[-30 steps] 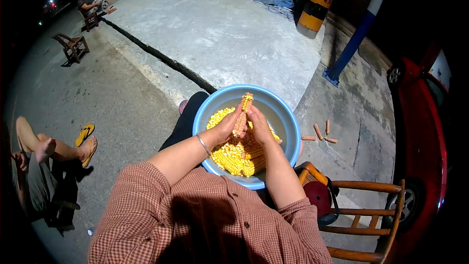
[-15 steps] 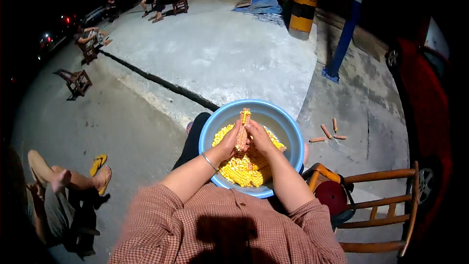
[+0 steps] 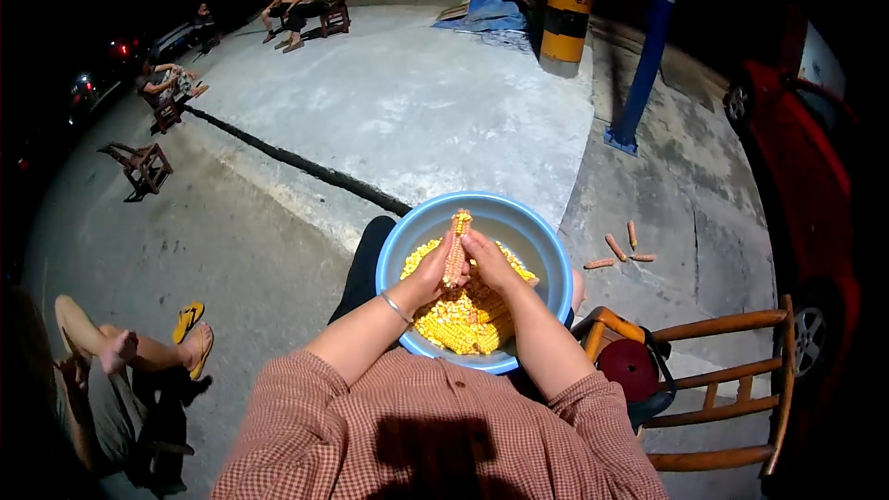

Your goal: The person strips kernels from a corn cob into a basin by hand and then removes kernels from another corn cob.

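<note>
A corn cob [image 3: 456, 255], mostly stripped, stands tilted up between my two hands, with yellow kernels left near its top. My left hand [image 3: 428, 276], a silver bangle at its wrist, is closed around the cob's lower part. My right hand [image 3: 489, 261] presses its fingers and thumb against the cob from the other side, near the upper kernels. Both hands are over a blue basin [image 3: 387, 270] that rests on my lap. Inside lie loose yellow kernels [image 3: 421, 257] and several full corn cobs [image 3: 463, 329], partly hidden under my hands and forearms.
Several bare cobs [image 3: 616, 247] lie on the concrete right of the basin. A wooden chair [image 3: 722, 326] with a dark red round item [image 3: 632, 370] stands at near right. A seated person's legs and yellow sandals [image 3: 188, 318] are at left. Beyond are a stool [image 3: 139, 168], a striped pillar [image 3: 567, 9] and a red car [image 3: 801, 167].
The view has shifted slightly. My hands keep nearly the same grip on the cob, and the right fingers have moved only a little.
</note>
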{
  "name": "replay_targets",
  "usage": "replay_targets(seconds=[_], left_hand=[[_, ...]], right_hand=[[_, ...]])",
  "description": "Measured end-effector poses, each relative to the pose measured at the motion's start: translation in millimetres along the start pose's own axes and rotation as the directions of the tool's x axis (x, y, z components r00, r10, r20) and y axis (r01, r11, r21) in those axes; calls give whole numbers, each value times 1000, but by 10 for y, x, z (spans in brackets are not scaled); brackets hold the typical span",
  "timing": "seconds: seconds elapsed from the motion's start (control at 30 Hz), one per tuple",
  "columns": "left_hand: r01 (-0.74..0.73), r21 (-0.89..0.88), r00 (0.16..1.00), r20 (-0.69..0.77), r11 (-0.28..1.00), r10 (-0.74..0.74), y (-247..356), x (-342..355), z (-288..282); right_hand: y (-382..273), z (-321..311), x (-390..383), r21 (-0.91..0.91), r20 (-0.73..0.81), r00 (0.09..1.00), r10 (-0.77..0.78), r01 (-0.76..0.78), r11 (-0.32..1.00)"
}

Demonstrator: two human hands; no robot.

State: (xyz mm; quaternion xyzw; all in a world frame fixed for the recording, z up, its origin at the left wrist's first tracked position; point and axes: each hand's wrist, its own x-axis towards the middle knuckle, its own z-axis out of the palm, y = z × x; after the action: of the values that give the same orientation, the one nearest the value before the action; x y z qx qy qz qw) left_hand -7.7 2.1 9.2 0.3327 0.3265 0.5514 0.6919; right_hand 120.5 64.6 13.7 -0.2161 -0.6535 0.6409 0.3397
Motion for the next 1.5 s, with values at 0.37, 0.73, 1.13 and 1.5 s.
replay_targets(seconds=[0.37,0.73,1.13,1.5], left_hand=[[1,90,999,-49,996,4,-61,70,-3],[-39,116,999,-34,993,43,-60,63,35],[-42,142,999,-7,989,44,-55,47,30],[-69,145,997,30,987,65,-31,32,37]], right_hand=[[48,-20,12,-161,-58,995,-79,69,984],[-32,34,-19,-67,-144,989,-43,34,997],[28,-12,17,71,-121,992,-22,30,997],[51,-54,38,99,-80,997,18,-10,995]])
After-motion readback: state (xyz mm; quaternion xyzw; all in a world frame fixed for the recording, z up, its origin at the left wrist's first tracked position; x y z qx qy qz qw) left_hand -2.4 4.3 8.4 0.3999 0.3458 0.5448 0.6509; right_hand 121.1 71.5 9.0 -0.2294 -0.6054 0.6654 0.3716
